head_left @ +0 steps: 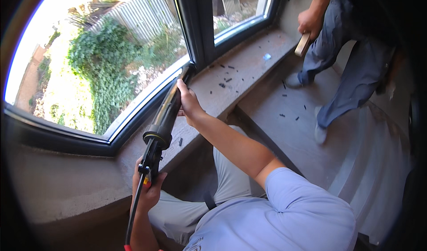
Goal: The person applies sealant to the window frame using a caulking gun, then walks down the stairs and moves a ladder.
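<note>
A black caulking gun (164, 117) slants up and away from me, its front end against the dark window frame (202, 33) near the base of the upright post. My left hand (149, 195) is closed round its handle at the near end, by the trigger. The thin plunger rod (134, 211) runs back past that hand to a red end. Farther forward, my right hand (190, 103) grips the barrel close to the front, just above the window sill (209, 91). Exactly where the nozzle tip touches is hard to make out.
Several small black pieces (228, 80) lie scattered on the sill and on the floor (307, 148). A shiny bluish scrap (267, 57) rests farther along the sill. At the right stands another person (347, 59) in grey trousers, holding a short wooden piece (302, 44).
</note>
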Available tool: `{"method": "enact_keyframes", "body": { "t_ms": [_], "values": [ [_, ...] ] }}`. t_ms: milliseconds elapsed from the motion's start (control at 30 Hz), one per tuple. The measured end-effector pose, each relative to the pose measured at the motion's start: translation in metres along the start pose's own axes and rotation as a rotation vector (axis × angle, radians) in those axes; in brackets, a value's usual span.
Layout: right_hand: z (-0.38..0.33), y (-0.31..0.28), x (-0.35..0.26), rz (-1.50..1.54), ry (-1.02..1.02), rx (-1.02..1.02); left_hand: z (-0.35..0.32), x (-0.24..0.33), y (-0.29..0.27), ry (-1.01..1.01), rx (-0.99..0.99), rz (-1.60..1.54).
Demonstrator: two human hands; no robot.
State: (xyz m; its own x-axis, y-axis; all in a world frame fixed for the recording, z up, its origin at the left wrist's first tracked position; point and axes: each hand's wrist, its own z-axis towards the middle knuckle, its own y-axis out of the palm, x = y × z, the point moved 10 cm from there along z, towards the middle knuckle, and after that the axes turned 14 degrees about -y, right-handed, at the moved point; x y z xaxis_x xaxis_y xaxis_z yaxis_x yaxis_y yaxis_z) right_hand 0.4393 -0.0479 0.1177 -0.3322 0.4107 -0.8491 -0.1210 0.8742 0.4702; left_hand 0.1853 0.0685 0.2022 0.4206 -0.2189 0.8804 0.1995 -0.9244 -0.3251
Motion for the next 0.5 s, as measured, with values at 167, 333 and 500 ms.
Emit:
{"method": "enact_keyframes", "body": {
  "t_ms": [167,333,500],
  "values": [
    [-0.009,-0.001,-0.012,0.01,-0.064,0.037,-0.005,-0.002,0.0,-0.033,0.03,-0.089],
    [-0.027,-0.002,-0.026,-0.215,-0.056,-0.043,-0.016,0.02,0.001,-0.113,0.077,-0.066],
    [-0.098,-0.009,-0.052,-0.352,-0.143,-0.086,-0.017,0.051,0.006,-0.228,0.098,0.155]
  ]
}}
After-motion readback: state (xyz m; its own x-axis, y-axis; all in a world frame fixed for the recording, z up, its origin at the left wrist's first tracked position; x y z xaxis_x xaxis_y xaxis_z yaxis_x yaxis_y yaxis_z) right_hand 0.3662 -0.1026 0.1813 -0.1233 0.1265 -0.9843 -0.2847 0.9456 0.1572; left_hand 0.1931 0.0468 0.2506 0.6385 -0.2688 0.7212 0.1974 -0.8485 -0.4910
